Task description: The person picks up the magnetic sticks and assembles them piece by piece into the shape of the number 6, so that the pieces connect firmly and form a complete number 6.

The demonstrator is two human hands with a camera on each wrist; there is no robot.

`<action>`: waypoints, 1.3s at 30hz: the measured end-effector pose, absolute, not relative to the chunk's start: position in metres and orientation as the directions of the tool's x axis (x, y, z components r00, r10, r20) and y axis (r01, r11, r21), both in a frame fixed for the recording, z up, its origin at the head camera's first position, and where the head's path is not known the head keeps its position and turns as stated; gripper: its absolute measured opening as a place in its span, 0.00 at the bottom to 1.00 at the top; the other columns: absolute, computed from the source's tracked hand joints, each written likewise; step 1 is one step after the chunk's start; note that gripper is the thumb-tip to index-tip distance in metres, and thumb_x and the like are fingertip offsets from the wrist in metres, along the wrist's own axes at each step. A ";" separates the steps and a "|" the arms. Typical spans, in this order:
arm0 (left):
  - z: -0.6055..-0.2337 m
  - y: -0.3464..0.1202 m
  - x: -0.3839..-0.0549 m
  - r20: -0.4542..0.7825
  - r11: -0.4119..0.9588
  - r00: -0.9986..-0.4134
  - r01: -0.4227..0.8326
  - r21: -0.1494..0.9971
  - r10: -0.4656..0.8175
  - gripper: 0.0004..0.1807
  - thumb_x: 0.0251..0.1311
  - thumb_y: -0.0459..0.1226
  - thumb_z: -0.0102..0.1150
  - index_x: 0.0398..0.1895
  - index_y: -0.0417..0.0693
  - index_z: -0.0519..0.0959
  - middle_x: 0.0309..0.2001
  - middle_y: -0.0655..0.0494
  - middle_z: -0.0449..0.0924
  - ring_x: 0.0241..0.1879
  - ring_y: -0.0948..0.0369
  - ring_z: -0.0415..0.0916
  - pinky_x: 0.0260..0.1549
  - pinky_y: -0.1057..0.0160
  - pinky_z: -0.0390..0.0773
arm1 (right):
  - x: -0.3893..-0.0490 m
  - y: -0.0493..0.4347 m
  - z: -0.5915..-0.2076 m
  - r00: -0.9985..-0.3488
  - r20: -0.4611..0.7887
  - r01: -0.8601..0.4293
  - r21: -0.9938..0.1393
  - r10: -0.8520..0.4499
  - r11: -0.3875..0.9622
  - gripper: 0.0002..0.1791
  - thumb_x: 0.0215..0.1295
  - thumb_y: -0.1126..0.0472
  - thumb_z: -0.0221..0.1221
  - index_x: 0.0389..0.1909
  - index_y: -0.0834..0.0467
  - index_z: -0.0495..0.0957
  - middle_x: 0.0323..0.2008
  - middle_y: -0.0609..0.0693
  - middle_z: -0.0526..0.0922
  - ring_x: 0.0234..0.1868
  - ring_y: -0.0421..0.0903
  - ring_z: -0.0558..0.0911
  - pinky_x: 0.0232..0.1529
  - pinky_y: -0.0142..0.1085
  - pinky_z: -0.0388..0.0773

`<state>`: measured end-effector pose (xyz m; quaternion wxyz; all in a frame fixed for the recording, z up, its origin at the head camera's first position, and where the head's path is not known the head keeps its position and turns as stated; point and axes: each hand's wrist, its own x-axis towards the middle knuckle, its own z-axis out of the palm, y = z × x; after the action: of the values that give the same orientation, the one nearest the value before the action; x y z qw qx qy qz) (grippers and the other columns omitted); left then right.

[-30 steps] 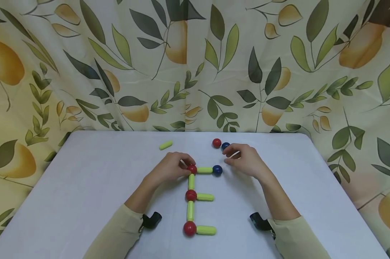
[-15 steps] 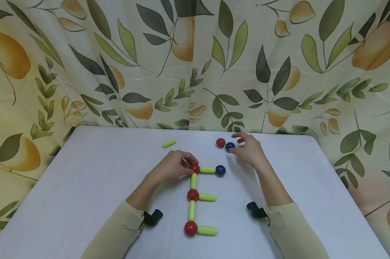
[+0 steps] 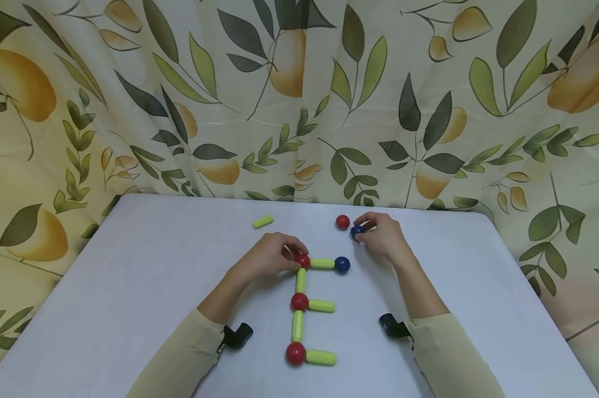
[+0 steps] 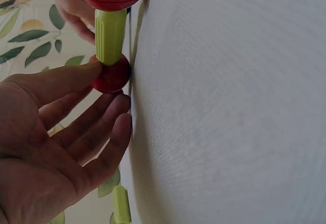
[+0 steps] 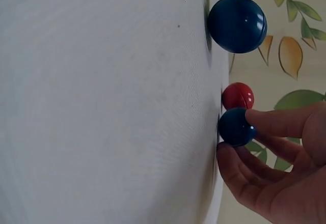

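On the table lies an E-shaped frame of red balls and light-green sticks, with a middle red ball (image 3: 299,302), a near red ball (image 3: 295,354) and a blue ball (image 3: 342,265) capping the far arm. My left hand (image 3: 272,255) holds the red ball (image 4: 113,76) at the frame's far corner between thumb and fingers. Beyond the capped arm, my right hand (image 3: 383,236) pinches a loose blue ball (image 5: 237,127); the thumb is on one side and the fingertips on the other. That ball appears to rest on the table, close to a loose red ball (image 5: 238,95).
A loose green stick (image 3: 263,222) lies toward the back of the white table (image 3: 145,287), beyond my left hand. A patterned curtain (image 3: 259,110) hangs behind the far edge. Each wrist carries a black camera (image 3: 238,335).
My right hand has reached the loose blue ball, and its fingers have closed on it from a more open pose. The left hand keeps its hold on the corner ball. The head view has shifted slightly.
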<state>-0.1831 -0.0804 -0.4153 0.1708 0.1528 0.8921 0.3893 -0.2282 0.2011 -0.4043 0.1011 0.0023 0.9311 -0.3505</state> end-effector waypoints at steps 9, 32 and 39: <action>-0.416 -0.079 -0.184 -0.199 0.659 -0.897 0.126 0.741 0.395 0.13 0.61 0.36 0.74 0.48 0.58 0.88 0.44 0.61 0.85 0.44 0.60 0.80 0.46 0.61 0.82 | -0.220 0.207 -0.401 -0.975 -0.208 0.080 -0.656 -0.078 0.750 0.19 0.68 0.63 0.64 0.59 0.60 0.81 0.55 0.66 0.81 0.56 0.61 0.76 0.52 0.49 0.75; -0.415 -0.081 -0.185 -0.209 0.654 -0.897 0.110 0.749 0.390 0.14 0.61 0.36 0.74 0.49 0.58 0.88 0.44 0.62 0.85 0.44 0.60 0.80 0.47 0.62 0.83 | -0.147 0.209 -0.376 -0.891 -0.261 -0.108 -0.673 -0.372 0.732 0.12 0.60 0.65 0.70 0.44 0.55 0.83 0.40 0.52 0.84 0.37 0.48 0.82 0.40 0.39 0.77; -0.419 -0.081 -0.186 -0.195 0.649 -0.896 0.125 0.750 0.398 0.14 0.61 0.35 0.74 0.48 0.58 0.88 0.44 0.62 0.86 0.43 0.60 0.80 0.45 0.63 0.83 | -0.137 0.194 -0.380 -0.831 -0.330 -0.137 -0.659 -0.448 0.740 0.12 0.56 0.70 0.71 0.39 0.53 0.83 0.37 0.49 0.82 0.34 0.46 0.81 0.39 0.39 0.79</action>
<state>-0.1858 -0.0807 -0.4187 0.1741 0.1468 0.8912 0.3924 -0.1370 0.1941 -0.3798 0.2414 -0.1623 0.9009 -0.3221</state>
